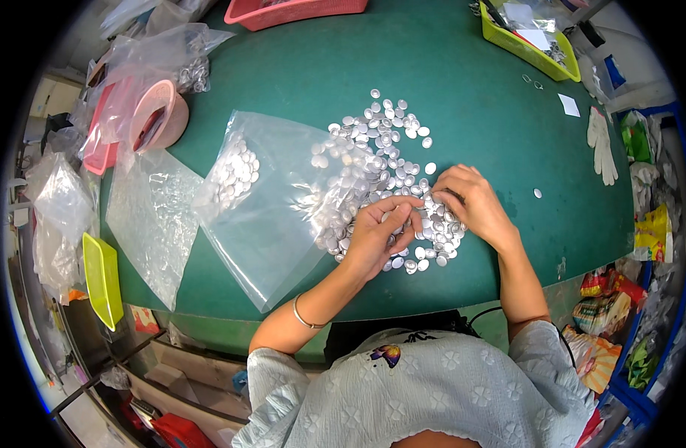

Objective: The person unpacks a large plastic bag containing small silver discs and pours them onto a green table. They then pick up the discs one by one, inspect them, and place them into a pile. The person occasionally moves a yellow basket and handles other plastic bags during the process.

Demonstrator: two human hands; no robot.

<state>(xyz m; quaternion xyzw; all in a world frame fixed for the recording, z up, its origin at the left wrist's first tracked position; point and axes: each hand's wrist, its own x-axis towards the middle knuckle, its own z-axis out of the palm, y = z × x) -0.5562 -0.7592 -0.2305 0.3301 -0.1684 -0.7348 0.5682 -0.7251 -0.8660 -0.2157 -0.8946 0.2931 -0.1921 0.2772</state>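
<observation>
A spread heap of small silvery oval metal pieces (pixel 391 157) lies on the green table, many showing a hollow or rimmed side. Over the heap's left part lies a clear plastic bag (pixel 272 246), with a cluster of the same pieces (pixel 237 175) showing at its left end. My left hand (pixel 384 231) is closed over the near part of the heap, thumb and fingertips pinched together. Close by on the right, my right hand (pixel 470 201) is bent down with its fingertips together at the heap. Whatever lies between the fingertips is too small to make out.
Another clear bag (pixel 153 224) lies flat at left, near a pink bucket (pixel 171 119) and a yellow-green tray (pixel 103 280). A pink basket (pixel 294 11) and a yellow-green basket (pixel 529 48) stand at the back. A white glove (pixel 601 145) rests at right; one loose oval (pixel 538 193) sits apart.
</observation>
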